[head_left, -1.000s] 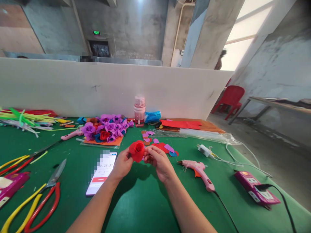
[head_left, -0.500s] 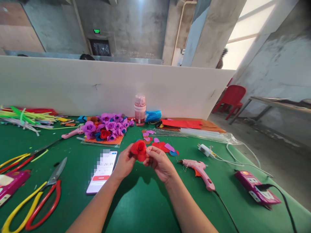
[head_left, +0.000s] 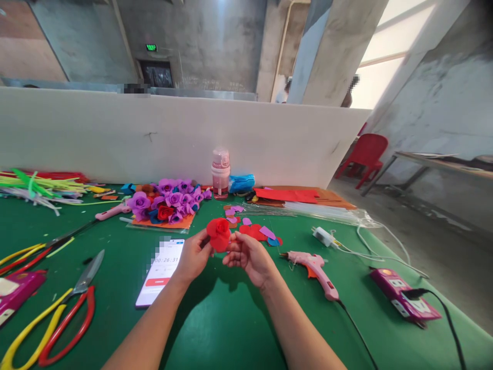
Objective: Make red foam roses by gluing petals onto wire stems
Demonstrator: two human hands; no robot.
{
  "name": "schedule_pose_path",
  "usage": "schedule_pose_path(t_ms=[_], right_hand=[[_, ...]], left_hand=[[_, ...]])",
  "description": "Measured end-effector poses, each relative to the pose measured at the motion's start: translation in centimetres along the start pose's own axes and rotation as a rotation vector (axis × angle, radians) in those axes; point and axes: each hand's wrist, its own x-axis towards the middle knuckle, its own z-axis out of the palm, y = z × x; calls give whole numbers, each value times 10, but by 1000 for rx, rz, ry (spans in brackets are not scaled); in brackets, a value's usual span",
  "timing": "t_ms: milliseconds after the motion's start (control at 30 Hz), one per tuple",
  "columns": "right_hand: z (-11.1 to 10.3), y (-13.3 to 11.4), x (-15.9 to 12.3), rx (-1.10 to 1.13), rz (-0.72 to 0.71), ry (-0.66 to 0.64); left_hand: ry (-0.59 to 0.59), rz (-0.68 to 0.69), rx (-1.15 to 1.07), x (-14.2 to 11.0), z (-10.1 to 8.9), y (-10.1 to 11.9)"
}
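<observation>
A red artificial rose with layered petals is held up above the middle of the green table. My left hand pinches it from its left and lower side; the fingertips are partly behind the petals. On the other side, the thumb and forefinger of my right hand are closed at the flower's right edge, the other fingers loosely curled. Behind the rose lie cut red petals, with purple, brown and blue pieces around them. To the right of my right hand rests a pink hot glue gun.
A phone lies beside my left forearm, scissors further left. Purple, blue and red roses are piled behind. A pink bottle stands by the white partition. A purple power strip and cables occupy the right.
The rose has tilted, showing more of its outer petals, and moved slightly left. My right fingers have shifted at its right edge, the lower ones loosening. The view has shifted slightly.
</observation>
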Motion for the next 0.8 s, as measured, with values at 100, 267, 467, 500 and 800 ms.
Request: schedule_pose_path(t_ms=[100, 267, 467, 500, 800], right_hand=[[3, 2, -2, 27, 40, -59], [3, 10, 0, 96, 97, -129], [2, 18, 4, 297, 156, -181], [2, 18, 4, 329, 158, -198], [3, 18, 5, 414, 132, -358]], left_hand=[[64, 44, 34, 1, 1, -1], [52, 76, 51, -1, 2, -6], [44, 112, 90, -2, 3, -6], [40, 113, 80, -2, 3, -6], [24, 73, 56, -2, 3, -8]])
